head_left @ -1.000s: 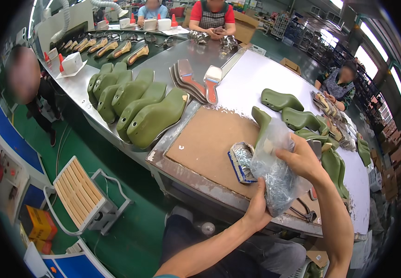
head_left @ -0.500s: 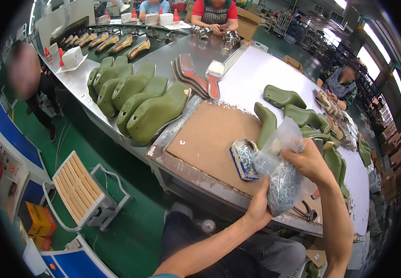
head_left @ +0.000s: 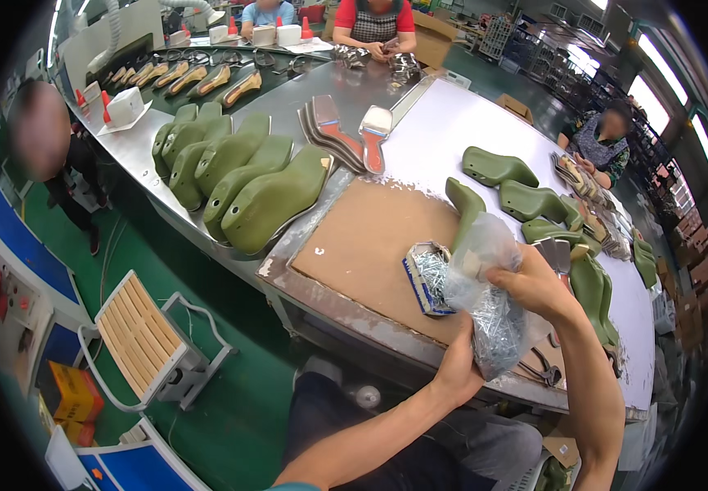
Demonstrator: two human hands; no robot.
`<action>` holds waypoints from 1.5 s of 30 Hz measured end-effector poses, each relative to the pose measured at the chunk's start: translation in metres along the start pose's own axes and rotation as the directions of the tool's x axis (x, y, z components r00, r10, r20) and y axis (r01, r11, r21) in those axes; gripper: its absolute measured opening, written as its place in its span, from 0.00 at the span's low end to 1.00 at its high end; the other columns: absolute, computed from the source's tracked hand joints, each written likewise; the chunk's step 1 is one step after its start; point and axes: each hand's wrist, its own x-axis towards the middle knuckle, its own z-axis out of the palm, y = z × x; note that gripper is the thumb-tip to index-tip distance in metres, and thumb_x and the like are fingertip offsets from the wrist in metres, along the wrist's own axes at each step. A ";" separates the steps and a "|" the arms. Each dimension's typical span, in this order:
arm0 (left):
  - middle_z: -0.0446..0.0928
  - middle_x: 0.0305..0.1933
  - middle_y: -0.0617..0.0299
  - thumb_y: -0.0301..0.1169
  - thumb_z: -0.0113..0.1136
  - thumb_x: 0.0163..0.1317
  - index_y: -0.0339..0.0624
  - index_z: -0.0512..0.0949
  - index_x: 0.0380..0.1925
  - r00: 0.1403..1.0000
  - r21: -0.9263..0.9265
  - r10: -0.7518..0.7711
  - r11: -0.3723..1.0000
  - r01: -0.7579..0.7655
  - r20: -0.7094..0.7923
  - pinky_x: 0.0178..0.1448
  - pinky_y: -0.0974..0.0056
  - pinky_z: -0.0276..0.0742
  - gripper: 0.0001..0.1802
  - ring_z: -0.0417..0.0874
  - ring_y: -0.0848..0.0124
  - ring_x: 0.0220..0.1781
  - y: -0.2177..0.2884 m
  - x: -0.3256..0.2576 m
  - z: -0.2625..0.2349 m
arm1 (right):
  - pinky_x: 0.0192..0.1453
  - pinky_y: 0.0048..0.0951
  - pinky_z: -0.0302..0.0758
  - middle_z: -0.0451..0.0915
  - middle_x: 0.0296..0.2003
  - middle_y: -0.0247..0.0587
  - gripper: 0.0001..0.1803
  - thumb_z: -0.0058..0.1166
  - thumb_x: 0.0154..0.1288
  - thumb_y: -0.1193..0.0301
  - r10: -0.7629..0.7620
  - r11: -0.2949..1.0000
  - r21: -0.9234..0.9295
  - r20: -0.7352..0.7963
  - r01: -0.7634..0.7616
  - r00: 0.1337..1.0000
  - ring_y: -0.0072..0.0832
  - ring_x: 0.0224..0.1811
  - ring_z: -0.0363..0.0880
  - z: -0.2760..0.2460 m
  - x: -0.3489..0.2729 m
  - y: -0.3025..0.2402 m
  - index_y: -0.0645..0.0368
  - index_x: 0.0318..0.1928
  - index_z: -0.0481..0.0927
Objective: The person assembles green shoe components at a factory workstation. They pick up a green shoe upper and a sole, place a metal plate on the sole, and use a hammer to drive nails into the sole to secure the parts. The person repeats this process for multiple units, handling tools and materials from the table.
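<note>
Grip: both your hands are closed on the clear plastic bag (head_left: 499, 331); your left hand (head_left: 458, 368) cups its lower left side, and your right hand (head_left: 534, 281) pinches its upper right part between thumb and fingers.
Plastic bag: you have it above the near edge of the workbench, tilted, with loose metal nails massed in its lower part and the upper plastic crumpled and cloudy.
Nail box: just left of your bag, a small blue-and-white box (head_left: 416, 290) sits uncovered on the brown board (head_left: 354, 245), heaped with similar nails; you cannot tell whether bag and box touch.
Pincers: to the right of your bag, dark pincers (head_left: 547, 373) lie near the bench edge.
Crate: below the bench, near your right knee, a pale crate (head_left: 531, 481) holds green pieces, partly hidden.
Shoe lasts: green lasts (head_left: 272, 204) stand in a cluster to your left; more lie to the far right on a white surface (head_left: 444, 135).
Cartons: on the floor to your left, an orange-and-yellow carton (head_left: 73, 391); its contents are hidden from you.
</note>
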 end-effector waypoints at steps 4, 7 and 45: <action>0.69 0.72 0.58 0.58 0.23 0.81 0.46 0.58 0.75 0.999 0.002 0.035 0.999 -0.035 0.017 0.76 0.51 0.69 0.36 0.72 0.62 0.72 0.003 -0.004 0.006 | 0.53 0.28 0.75 0.86 0.42 0.37 0.14 0.58 0.65 0.75 0.106 0.977 0.189 -0.041 -0.096 0.994 0.23 0.44 0.80 -0.004 -0.006 0.004 0.66 0.50 0.83; 0.68 0.73 0.58 0.58 0.23 0.80 0.46 0.57 0.75 0.999 0.004 0.048 0.999 -0.048 -0.018 0.77 0.50 0.66 0.36 0.70 0.61 0.74 -0.002 0.000 0.004 | 0.53 0.28 0.75 0.85 0.42 0.37 0.14 0.58 0.65 0.75 0.082 0.979 0.190 -0.063 -0.069 0.995 0.23 0.44 0.80 0.000 -0.006 0.008 0.66 0.51 0.83; 0.67 0.74 0.57 0.57 0.25 0.81 0.44 0.57 0.75 0.996 0.078 -0.016 0.997 0.023 -0.083 0.76 0.50 0.69 0.35 0.70 0.60 0.74 -0.014 -0.002 0.009 | 0.49 0.29 0.76 0.84 0.39 0.35 0.13 0.54 0.65 0.79 0.022 0.994 0.111 -0.101 -0.011 0.995 0.23 0.41 0.79 0.003 -0.010 -0.012 0.64 0.49 0.82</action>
